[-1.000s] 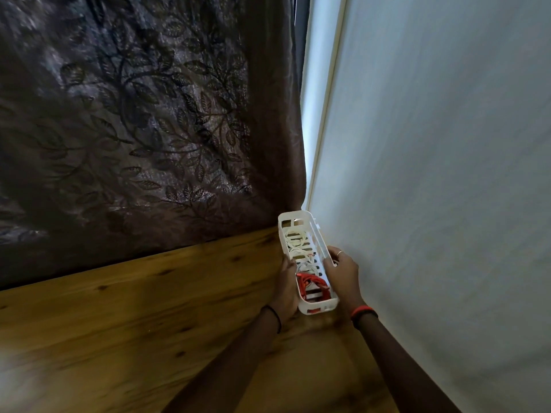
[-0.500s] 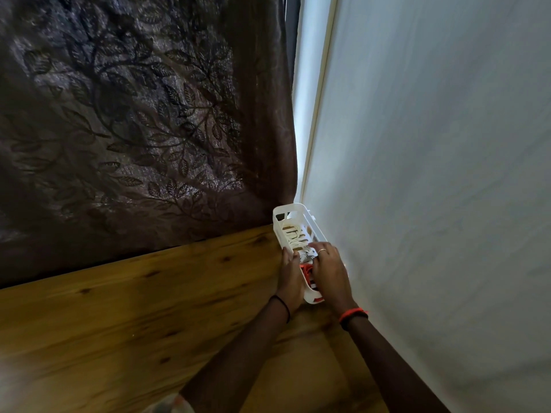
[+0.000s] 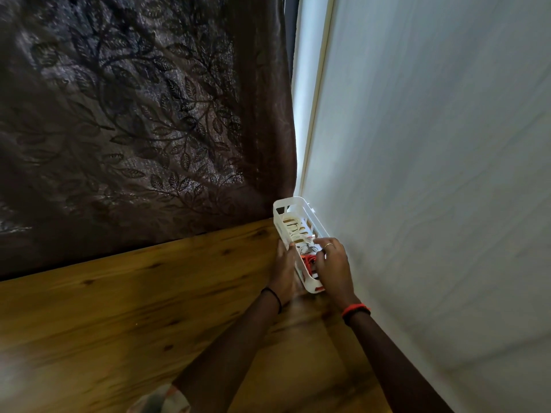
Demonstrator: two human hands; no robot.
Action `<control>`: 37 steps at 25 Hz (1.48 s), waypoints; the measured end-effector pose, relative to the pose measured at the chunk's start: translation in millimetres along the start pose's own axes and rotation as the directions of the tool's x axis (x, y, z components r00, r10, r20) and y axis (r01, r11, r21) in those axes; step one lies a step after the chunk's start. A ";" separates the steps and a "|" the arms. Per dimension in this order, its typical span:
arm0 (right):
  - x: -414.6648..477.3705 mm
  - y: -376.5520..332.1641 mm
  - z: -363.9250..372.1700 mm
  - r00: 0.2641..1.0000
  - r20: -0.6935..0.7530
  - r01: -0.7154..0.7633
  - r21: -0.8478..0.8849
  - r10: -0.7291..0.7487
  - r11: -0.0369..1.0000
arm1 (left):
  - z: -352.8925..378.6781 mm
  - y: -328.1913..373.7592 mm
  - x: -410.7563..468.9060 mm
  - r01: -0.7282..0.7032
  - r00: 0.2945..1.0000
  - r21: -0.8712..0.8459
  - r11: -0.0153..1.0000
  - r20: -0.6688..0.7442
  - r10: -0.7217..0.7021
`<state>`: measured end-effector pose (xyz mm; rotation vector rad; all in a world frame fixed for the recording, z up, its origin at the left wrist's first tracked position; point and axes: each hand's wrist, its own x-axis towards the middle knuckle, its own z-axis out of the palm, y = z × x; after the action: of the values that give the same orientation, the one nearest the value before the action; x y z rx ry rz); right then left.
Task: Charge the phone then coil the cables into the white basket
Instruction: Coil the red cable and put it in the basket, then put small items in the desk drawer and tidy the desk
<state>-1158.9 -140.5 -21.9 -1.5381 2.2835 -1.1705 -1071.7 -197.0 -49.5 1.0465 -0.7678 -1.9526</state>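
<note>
A narrow white slotted basket (image 3: 288, 203) stands on the wooden table (image 3: 134, 308), pushed into the far corner against the white wall. Coiled pale cables (image 3: 295, 229) lie in its far half and a red cable (image 3: 308, 260) in its near half. My left hand (image 3: 284, 271) grips the basket's left wall. My right hand (image 3: 332, 268) lies over the right rim, fingers curled into the basket above the red cable. The phone is not in view.
A dark brown leaf-patterned curtain (image 3: 134, 114) hangs behind the table on the left. A white wall (image 3: 432, 174) runs along the table's right edge, with a bright gap between curtain and wall.
Both hands have pushed the basket away from me into the corner by the wall. My right fingers have shifted from the rim to inside the basket.
</note>
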 end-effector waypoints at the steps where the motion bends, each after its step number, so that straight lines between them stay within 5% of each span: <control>1: -4.8 -3.3 -1.6 1.000 -0.023 -0.013 0.032 0.014 0.999 | -3.2 2.7 -4.2 -0.021 0.999 0.032 0.999 -0.036 0.022; 4: -24.7 -14.9 -0.6 0.999 -0.024 -0.027 0.114 0.030 0.993 | -24.2 11.5 -26.6 -0.073 0.972 0.199 0.977 -0.206 0.114; 7: -51.8 -26.9 5.8 1.000 0.004 -0.006 0.117 0.006 0.993 | -56.5 12.3 -49.1 -0.140 0.960 0.340 0.930 -0.184 0.211; 12: -93.1 -46.8 12.3 0.999 0.030 0.044 -0.017 -0.043 0.999 | -120.6 17.8 -94.5 -0.090 0.959 0.241 0.966 -0.240 0.149; 22: -178.4 -86.9 10.6 0.987 0.160 -0.011 0.096 -0.005 0.995 | -187.4 9.5 -199.7 -0.102 0.941 0.154 0.983 -0.307 0.146; 33: -322.8 -83.3 -24.8 0.993 0.082 -0.097 0.214 0.081 0.972 | -181.2 -65.2 -356.3 -0.259 0.928 -0.038 0.965 -0.287 0.238; 37: -383.3 -70.9 -38.0 0.989 0.112 -0.129 0.299 0.099 0.946 | -174.6 -110.6 -415.3 -0.170 0.959 -0.150 0.974 -0.251 0.129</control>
<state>-949.7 188.7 -57.9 -1.2999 1.9880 -1.3140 -809.3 185.6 -54.8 1.0645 -0.5204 -1.6924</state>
